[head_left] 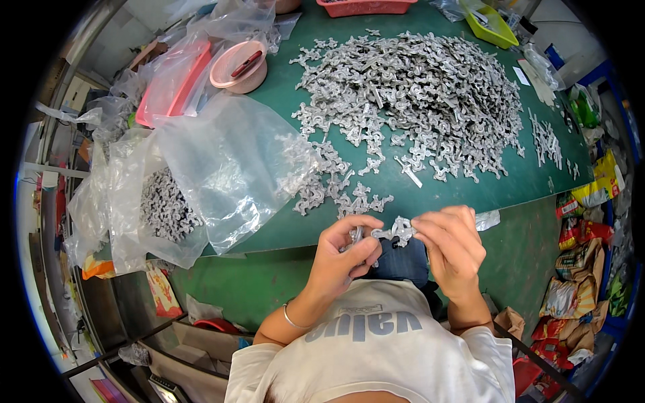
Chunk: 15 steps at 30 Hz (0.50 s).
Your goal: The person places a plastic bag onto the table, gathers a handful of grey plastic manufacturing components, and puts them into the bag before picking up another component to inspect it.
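Fingertips (424,225) of both hands pinching grey metal part (401,230) | part between thumbs

Silver-grey metal parts (416,94) are lying on the dark green table (470,188); left of them, a pink bowl (238,66) and clear plastic bag (228,161) are sitting.

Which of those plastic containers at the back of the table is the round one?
The pink bowl at the back left; the red tray and yellow-green tray are rectangular.

My left hand (346,252) and right hand (451,250) are raised close together, fingers curled in a pinching grip, forearms bent inward.
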Motion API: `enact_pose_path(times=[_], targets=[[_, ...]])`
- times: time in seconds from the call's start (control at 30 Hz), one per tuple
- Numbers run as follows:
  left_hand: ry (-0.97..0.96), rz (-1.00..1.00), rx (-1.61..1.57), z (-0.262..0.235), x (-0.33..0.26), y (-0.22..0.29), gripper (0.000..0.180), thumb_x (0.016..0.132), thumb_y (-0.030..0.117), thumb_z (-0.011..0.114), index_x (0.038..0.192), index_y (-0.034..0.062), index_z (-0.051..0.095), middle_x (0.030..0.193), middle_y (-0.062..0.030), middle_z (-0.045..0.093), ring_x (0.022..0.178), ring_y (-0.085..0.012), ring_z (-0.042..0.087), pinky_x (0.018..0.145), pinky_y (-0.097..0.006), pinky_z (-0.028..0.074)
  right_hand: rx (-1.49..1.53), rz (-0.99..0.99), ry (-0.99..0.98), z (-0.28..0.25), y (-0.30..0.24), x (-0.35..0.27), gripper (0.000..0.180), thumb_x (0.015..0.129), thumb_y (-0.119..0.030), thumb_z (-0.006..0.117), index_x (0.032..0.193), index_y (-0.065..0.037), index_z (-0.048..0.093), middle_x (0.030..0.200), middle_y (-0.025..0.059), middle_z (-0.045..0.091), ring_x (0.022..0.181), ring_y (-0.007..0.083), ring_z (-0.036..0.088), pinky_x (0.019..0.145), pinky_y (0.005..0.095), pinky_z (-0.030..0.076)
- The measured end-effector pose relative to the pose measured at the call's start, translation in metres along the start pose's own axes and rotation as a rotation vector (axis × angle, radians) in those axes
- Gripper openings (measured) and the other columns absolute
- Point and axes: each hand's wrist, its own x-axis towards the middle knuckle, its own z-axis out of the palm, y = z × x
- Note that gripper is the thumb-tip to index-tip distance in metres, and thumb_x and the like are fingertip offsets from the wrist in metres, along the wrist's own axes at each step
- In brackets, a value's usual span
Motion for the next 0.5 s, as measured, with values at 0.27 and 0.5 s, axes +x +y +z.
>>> enact_pose_path(times=[0.27, 0.5], targets=[[0.046, 0.135, 0.313, 0.013, -0.012, 0.006, 0.021, 0.077, -0.004, 0.052, 0.097, 0.0001, 0.052, 0.068, -0.0061, 0.051, 0.055, -0.0073, 0.044, 0.039, -0.016, 0.026, 0.033, -0.046, 0.009, -0.010, -0.011, 0.001, 0.023, 0.058, 0.002, 0.064, 0.080, 0.002, 0.063, 0.080, 0.0094, 0.060, 0.066, 0.0221, 0.051, 0.058, 0.0304, 0.036], [-0.011, 0.153, 0.337, 0.013, -0.019, 0.011, 0.025, 0.074, -0.007, 0.055, 0.099, -0.0018, 0.057, 0.086, -0.0092, 0.061, 0.079, -0.0104, 0.057, 0.069, -0.022, 0.045, 0.130, -0.018, 0.017, -0.011, -0.014, 0.000, 0.023, 0.056, 0.005, 0.065, 0.079, 0.002, 0.064, 0.080, 0.0098, 0.061, 0.067, 0.0223, 0.052, 0.058, 0.0306, 0.036]])
